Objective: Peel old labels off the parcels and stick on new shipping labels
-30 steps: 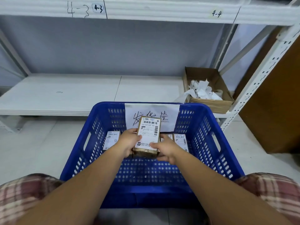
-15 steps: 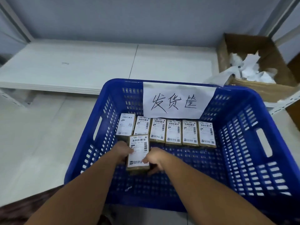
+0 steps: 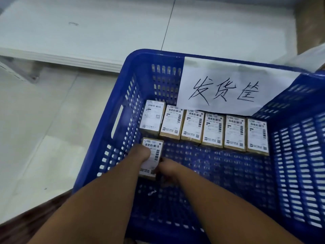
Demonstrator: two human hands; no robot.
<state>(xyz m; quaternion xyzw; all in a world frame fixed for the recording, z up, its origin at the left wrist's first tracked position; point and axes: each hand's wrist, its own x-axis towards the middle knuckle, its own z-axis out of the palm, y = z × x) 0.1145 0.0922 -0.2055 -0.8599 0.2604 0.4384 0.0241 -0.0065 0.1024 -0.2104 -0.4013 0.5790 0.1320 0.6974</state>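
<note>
- Pale floor (image 3: pixel 35 129) fills the left side, and a white shelf board (image 3: pixel 88 32) lies across the far left.
- The blue basket (image 3: pixel 112 155) takes up the middle and right. Its walls are slotted and its left wall has a handle opening.
- The left hand (image 3: pixel 140 154) reaches into the near-left part of the basket. It lies over the left half of a parcel (image 3: pixel 155 147), with the thumb across the label and the fingers curled round the left edge. The fingertips are hidden.
- This parcel is a brown box with a white barcode label facing up. It sits close to the left wall, just on the near side of the leftmost box in the row. It is low in the basket, but it cannot be told whether it rests on the bottom.
- The right hand (image 3: pixel 168 167) is at the parcel's near-right edge, with its fingers curled against that side and gripping it. Shadow hides the fingertips.
- A small white scrap (image 3: pixel 152 192) lies on the basket floor, near the forearms.
- Six labelled parcels in a row (image 3: pixel 212 129) lie side by side along the far wall, labels up.
- A paper sign (image 3: pixel 228 88) with handwritten characters hangs over the far rim, above the row.
- A brown cardboard box (image 3: pixel 309 23) shows at the far right edge.
</note>
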